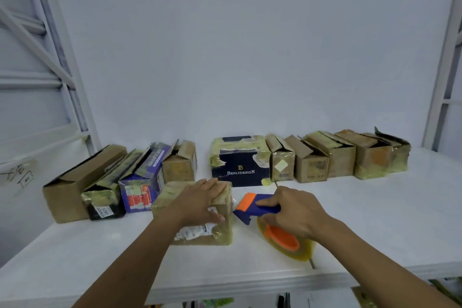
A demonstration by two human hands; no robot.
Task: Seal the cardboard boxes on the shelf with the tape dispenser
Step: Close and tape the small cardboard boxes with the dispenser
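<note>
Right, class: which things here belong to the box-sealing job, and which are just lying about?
Job: tape dispenser in right hand; front box under left hand; row of boxes behind.
Lying about: handwritten note at left; shelf upright.

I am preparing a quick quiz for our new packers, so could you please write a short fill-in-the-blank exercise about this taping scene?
1. The right hand grips the tape dispenser, held to the ____ of the front cardboard box.
2. The left hand rests on the ____ of that box.
3. The dark blue box at the back reads ____.
4. All boxes stand on a ____ shelf.
Missing words: right; top; BENLYDESIGN; white.
</note>
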